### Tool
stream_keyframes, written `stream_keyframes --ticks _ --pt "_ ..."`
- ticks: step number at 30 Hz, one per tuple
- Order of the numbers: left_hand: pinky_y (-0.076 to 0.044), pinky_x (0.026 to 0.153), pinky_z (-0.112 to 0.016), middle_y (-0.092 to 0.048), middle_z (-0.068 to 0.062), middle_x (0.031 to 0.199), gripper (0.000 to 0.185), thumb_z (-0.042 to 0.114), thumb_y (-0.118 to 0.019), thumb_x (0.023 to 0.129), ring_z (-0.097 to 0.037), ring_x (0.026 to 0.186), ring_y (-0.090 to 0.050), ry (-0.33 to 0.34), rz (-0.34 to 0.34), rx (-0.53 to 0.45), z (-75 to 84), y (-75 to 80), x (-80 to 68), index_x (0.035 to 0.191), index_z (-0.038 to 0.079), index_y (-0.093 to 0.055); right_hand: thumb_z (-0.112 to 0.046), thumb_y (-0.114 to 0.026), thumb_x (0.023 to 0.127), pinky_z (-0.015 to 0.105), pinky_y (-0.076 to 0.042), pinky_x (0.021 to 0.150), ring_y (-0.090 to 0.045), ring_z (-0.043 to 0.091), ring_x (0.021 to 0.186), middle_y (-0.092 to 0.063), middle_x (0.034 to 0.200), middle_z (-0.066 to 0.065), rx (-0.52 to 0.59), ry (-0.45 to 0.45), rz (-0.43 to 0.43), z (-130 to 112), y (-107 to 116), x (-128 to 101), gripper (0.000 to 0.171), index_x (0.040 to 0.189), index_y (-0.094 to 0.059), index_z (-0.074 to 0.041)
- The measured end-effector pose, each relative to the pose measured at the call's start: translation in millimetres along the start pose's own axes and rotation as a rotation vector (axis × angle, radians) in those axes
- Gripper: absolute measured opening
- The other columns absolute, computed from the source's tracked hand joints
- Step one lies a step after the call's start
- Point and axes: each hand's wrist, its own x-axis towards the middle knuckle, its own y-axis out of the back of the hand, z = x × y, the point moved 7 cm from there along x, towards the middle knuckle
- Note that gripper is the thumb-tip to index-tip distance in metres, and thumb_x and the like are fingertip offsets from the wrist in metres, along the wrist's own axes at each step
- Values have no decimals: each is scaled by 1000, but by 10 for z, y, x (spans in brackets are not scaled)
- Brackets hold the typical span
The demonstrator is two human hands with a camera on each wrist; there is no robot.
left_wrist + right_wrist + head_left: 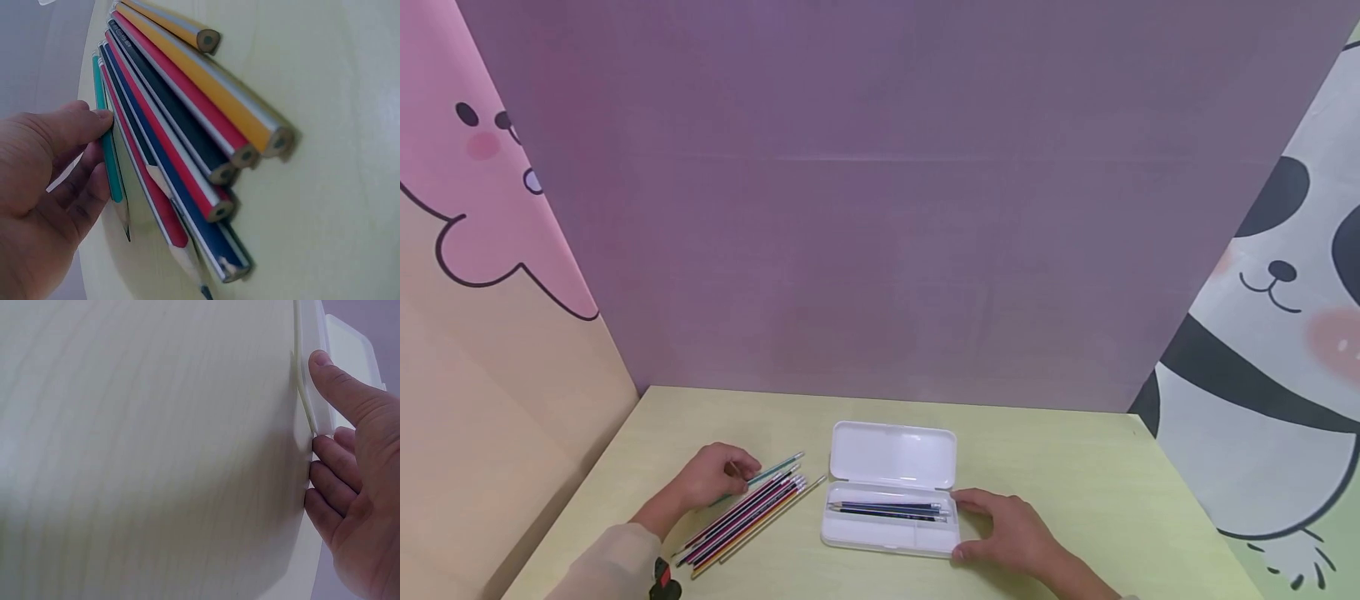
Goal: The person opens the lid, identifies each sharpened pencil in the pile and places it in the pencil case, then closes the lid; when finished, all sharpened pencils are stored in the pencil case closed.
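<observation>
Pencils [748, 517] lie fanned on the worktop [1075, 500]; your left hand [715, 475] pinches the green pencil [107, 144] at their edge. Your right hand [1007, 525] holds the open pencil case [887, 521] steady, fingers curled on its end. Next, I'd judge: lift green cleanly, carry it into the tray.

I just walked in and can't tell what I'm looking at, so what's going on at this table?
A person is working with pencils and a white pencil case that lies open on the table. The left hand pinches a teal pencil at the edge of a fanned pile of coloured pencils. The right hand grips the right end of the case. A few dark pencils already lie inside the tray.
</observation>
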Motion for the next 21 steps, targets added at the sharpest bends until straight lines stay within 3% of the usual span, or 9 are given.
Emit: stream_keyframes --ticks 13,21 --pt "-52 68 -25 -72 -9 96 24 -3 -71 88 -15 82 -60 10 27 74 62 98 20 112 -2 -76 -63 -89 60 51 -51 97 -67 28 118 -74 126 -6 6 -8 -1 -19 -1 -1 83 131 -68 -26" --pt "-51 66 -25 -72 -10 100 25 -2 -69 91 -15 81 -58 -43 -10 72 369 100 162 115 0 -76 -65 -88 61 49 -50 96 -68 26 116 -74 125 -7 -4 -1 0 -6 0 2 83 131 -68 -27"
